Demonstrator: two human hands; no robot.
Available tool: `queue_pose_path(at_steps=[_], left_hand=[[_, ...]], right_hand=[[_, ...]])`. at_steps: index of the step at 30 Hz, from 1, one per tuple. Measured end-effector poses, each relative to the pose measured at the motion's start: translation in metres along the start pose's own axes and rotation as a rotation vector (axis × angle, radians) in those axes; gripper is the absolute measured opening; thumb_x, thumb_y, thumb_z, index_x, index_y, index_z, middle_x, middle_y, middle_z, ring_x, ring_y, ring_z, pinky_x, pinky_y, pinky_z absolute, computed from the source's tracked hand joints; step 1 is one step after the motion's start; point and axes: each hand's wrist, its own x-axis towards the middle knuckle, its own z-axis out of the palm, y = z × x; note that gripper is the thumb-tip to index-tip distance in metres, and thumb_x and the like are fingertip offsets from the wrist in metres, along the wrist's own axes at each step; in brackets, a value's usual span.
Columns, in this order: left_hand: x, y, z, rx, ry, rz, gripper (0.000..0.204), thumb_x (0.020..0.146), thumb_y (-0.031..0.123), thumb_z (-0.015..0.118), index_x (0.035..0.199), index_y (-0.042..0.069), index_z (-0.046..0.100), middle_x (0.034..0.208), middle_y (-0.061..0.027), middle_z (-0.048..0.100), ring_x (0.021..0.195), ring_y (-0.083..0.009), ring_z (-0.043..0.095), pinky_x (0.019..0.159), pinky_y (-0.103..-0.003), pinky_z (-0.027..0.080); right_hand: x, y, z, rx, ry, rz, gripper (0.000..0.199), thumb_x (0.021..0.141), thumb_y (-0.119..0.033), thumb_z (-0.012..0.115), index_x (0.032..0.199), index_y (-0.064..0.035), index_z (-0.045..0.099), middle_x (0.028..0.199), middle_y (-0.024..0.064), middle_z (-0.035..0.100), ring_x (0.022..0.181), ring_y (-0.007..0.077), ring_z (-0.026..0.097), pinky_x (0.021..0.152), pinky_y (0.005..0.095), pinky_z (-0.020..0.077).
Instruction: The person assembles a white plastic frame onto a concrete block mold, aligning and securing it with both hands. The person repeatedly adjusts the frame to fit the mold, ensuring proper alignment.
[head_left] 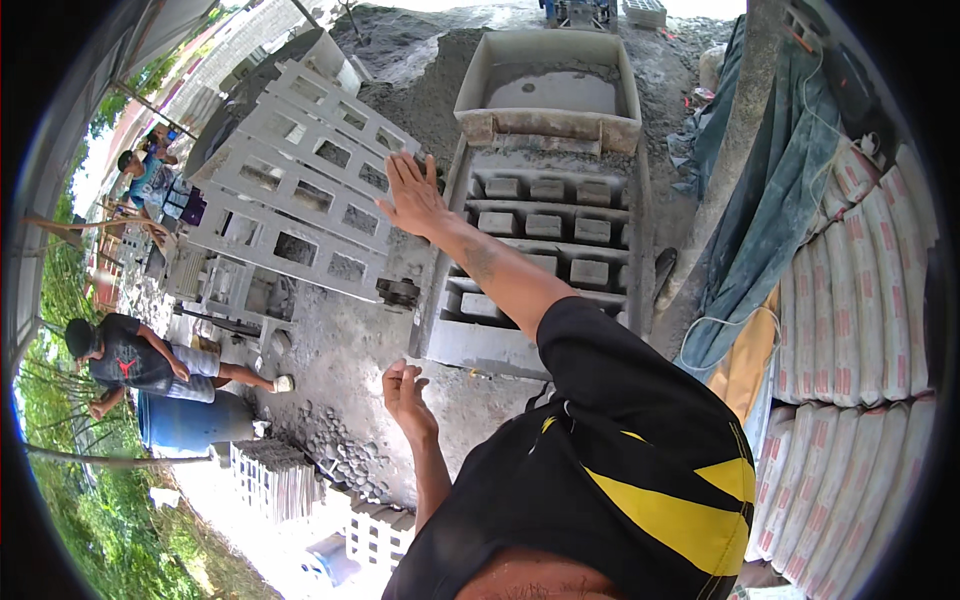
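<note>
My right hand [413,194] reaches forward with its fingers spread and nothing in it. It is at the right edge of a tilted grey grid panel [300,187] with rows of rectangular openings; whether it touches the panel I cannot tell. My right forearm passes over a block mold [485,343], hiding part of it. Grey rectangular blocks [543,226] sit in rows in the mold's compartments. My left hand [406,397] is lower, left of the mold's near end, with its fingers loosely bent and apart and nothing seen in it.
A shallow grey tray [548,122] stands beyond the mold. Stacked sacks [850,310] and a dark green tarp [765,210] line the right. At left, one person [130,355] is by a blue drum [195,420]; another person [140,180] is farther off. Stones [345,455] lie on the ground.
</note>
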Motion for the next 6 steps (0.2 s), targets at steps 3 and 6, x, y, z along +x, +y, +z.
queue_pose_path(at_steps=[3,6], left_hand=[[-0.024,0.001,-0.022,0.105,-0.065,0.047,0.022,0.087,0.01,0.058,0.107,0.002,0.055,0.092,-0.0039,0.054,0.087,-0.0132,0.052,0.073,-0.028,0.044],[-0.052,0.003,-0.064,0.233,-0.086,0.071,0.025,0.087,0.015,0.06,0.109,0.004,0.054,0.089,-0.0034,0.057,0.085,-0.0138,0.054,0.075,-0.029,0.043]], right_hand=[[-0.035,-0.057,-0.002,0.149,0.108,-0.24,0.069,0.088,-0.039,0.053,0.14,-0.0012,0.027,0.144,0.016,0.028,0.138,0.0293,0.018,0.11,0.0574,0.0061],[-0.098,-0.086,0.016,0.215,0.083,-0.379,0.074,0.084,-0.039,0.061,0.14,-0.0031,0.029,0.142,0.0126,0.032,0.137,0.0302,0.021,0.109,0.0581,0.0061]])
